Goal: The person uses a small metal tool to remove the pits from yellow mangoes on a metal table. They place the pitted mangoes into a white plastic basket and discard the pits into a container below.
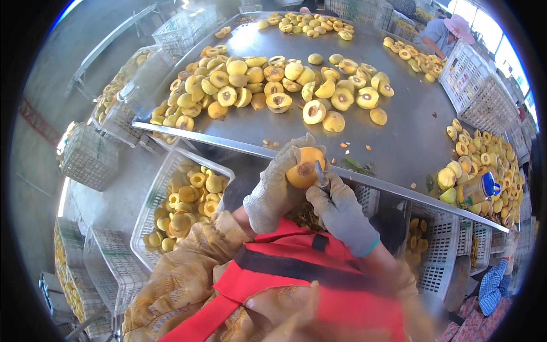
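Gloved left hand (274,183), fingers curled round orange fruit (303,170); gloved right hand (343,212), fingers closed on metal tool (320,173)

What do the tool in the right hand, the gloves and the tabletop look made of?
Tool: probably metal, grey with a dull shine. Gloves: likely knitted fabric, matte and wrinkled; any coating is unclear. Tabletop: apparently sheet metal, smooth, with blurred reflections.

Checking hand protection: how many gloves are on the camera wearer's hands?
2: one pale grey fabric glove on the left hand, which holds a round yellow-orange fruit; another on the right hand, which grips a slim metal tool. Neither is hidden.
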A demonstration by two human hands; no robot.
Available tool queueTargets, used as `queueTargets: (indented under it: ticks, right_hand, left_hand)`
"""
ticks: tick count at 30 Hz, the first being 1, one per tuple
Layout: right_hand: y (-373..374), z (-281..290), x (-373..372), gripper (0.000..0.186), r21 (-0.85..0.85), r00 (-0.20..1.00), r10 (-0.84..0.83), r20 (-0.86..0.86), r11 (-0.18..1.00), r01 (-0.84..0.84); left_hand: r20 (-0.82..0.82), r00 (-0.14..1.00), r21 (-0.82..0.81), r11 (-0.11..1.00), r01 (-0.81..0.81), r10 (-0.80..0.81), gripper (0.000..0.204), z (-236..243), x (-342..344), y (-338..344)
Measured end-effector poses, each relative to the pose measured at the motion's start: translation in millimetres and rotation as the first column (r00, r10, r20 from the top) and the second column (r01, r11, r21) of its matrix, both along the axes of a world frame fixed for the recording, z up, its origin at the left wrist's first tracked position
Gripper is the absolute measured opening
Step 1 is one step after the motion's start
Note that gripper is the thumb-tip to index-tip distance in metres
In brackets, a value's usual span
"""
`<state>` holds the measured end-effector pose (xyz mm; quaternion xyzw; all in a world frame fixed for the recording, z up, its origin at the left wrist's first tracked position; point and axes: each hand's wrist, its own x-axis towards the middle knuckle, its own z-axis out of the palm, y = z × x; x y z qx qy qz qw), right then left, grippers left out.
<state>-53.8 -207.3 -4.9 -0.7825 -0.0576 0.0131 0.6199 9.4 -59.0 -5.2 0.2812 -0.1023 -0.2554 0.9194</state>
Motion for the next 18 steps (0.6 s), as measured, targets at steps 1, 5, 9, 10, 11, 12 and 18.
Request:
queueTargets:
  ticks: [1, 5, 9, 10, 11, 12, 18]
  right_hand:
    - [0, 1, 0, 0.025, -0.088, 1.0, -0.018, 0.02, 0.996, 0.02]
    - [4, -12, 2, 0.031, -0.329, 0.983, -0.074, 0.166, 0.936, 0.126]
    - [18, 35, 3, 0.035, -0.079, 0.898, -0.062, -0.436, 0.996, 0.031]
    - [22, 33, 5, 0.037, -0.057, 0.905, -0.038, -0.423, 0.998, 0.015]
    - [23, 31, 5, 0.038, -0.038, 0.912, -0.026, -0.41, 0.999, 0.011]
    - [18, -2, -1, 0.04, -0.185, 0.995, -0.05, -0.084, 0.982, 0.033]
    - [-3, 3, -12, 0.007, 0.336, 0.791, 0.307, -0.53, 0.932, -0.136]
  left_hand:
    - [0.009, 1.0, -0.002, 1.0, -0.024, 0.024, 0.044, -3, 0, -2]
    - [0.091, 0.983, 0.104, 0.981, -0.166, 0.157, 0.044, -7, -5, -9]
    - [0.239, 0.918, 0.302, 0.874, -0.381, 0.317, 0.04, -15, -5, -12]
    - [0.272, 0.914, 0.331, 0.863, -0.383, 0.301, 0.039, -17, -5, -12]
    - [0.303, 0.909, 0.36, 0.848, -0.389, 0.288, 0.038, -20, -5, -15]
    - [0.335, 0.902, 0.392, 0.83, -0.397, 0.273, 0.037, -20, -6, -15]
    - [0.379, 0.909, 0.585, 0.806, -0.091, -0.172, 0.028, -8, 0, 21]
